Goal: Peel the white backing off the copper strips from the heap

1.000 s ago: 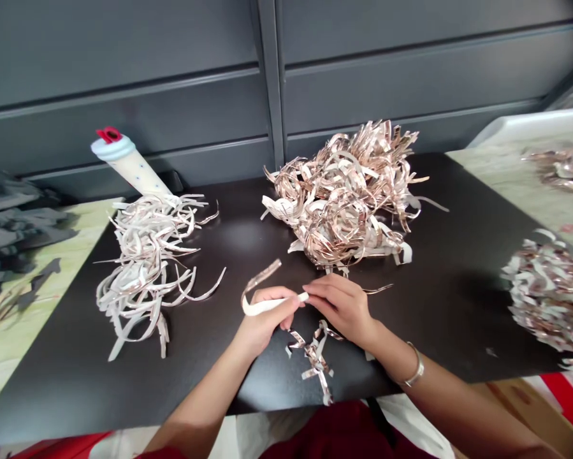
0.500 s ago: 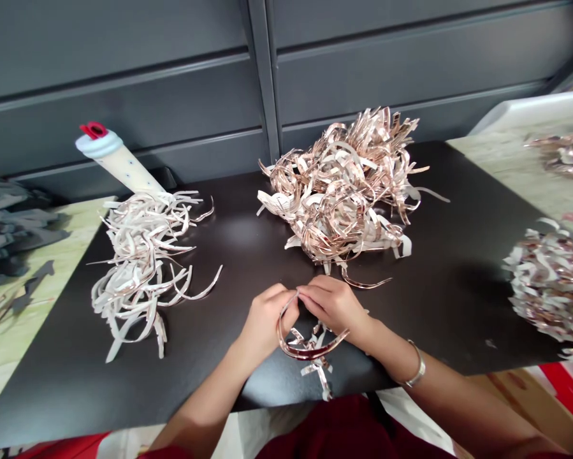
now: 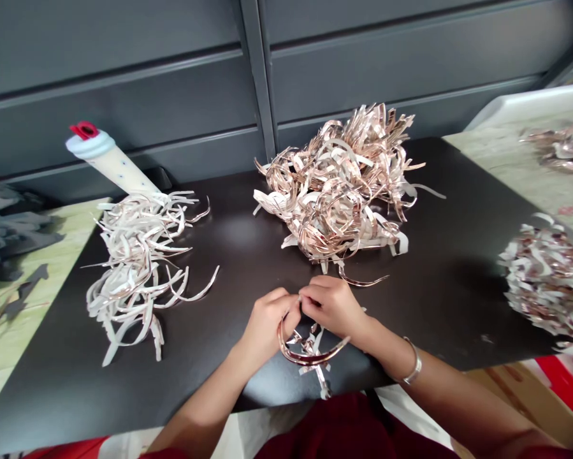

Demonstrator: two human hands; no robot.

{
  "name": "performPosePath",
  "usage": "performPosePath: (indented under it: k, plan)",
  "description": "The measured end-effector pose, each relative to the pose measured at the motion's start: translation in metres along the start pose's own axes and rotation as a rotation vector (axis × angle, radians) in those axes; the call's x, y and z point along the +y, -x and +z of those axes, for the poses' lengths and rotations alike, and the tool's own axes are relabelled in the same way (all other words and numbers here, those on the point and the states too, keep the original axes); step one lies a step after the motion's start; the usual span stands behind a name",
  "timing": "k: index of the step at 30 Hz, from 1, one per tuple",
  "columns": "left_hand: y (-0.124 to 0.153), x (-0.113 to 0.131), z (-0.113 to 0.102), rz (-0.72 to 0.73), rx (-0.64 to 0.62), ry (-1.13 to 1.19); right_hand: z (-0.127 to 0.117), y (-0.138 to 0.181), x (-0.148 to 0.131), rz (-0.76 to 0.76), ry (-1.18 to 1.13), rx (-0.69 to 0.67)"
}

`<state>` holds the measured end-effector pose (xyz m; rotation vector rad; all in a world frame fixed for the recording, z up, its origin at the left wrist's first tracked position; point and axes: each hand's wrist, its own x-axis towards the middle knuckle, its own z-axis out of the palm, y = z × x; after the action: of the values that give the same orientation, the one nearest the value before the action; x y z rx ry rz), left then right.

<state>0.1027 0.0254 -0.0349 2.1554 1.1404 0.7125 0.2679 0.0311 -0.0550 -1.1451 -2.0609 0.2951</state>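
Observation:
Close together above the black board, my left hand (image 3: pixel 268 322) and my right hand (image 3: pixel 333 307) are both closed, fingertips almost touching. A curved, shiny rose-gold strip (image 3: pixel 310 359) is pinched at its end by my left hand and bows down towards me. The right fingertips pinch at that same end; the exact grip is hidden by the fingers. Under the strip lie several small cut pieces (image 3: pixel 322 382), white and rose-gold. Just beyond my hands rises a tangled heap of rose-gold strips (image 3: pixel 336 197).
At the left, a pile of mostly white-backed strips (image 3: pixel 137 255) lies on the black board (image 3: pixel 248 248). Behind it leans a pale cylinder (image 3: pixel 121 167) with a red top. A heap of short pieces (image 3: pixel 549 280) sits at the right edge. Grey panels (image 3: pixel 171 83) close off the back.
Both hands stay nearly in place, fingertips still meeting. The strip's upper part has tucked in behind the left fingers. The whole view has shifted slightly.

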Motion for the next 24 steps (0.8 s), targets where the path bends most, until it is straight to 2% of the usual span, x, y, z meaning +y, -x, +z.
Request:
performPosePath:
  k: [3,6,10,14,17,20,24]
  plan:
    - [-0.001,0.000,-0.001,-0.016,0.097,0.020,-0.001,0.001,0.000,0.029,-0.077,0.041]
    - [-0.001,0.002,-0.001,-0.038,0.157,0.018,-0.001,0.003,-0.001,-0.006,-0.057,0.077]
    - [-0.001,0.003,0.000,-0.014,0.151,-0.044,0.002,0.004,-0.005,-0.082,0.085,0.076]
    - [0.000,0.002,0.002,0.000,0.095,-0.076,0.002,0.003,-0.009,-0.137,0.278,-0.010]
    - [0.000,0.002,0.004,0.010,0.076,-0.075,0.001,0.001,-0.008,-0.169,0.327,-0.047]
    - [-0.001,0.002,0.003,0.003,0.086,-0.032,-0.001,-0.001,-0.006,-0.077,0.175,-0.022]
    - [-0.003,0.002,-0.002,-0.102,0.102,0.148,-0.007,-0.006,-0.005,0.238,-0.293,0.054]
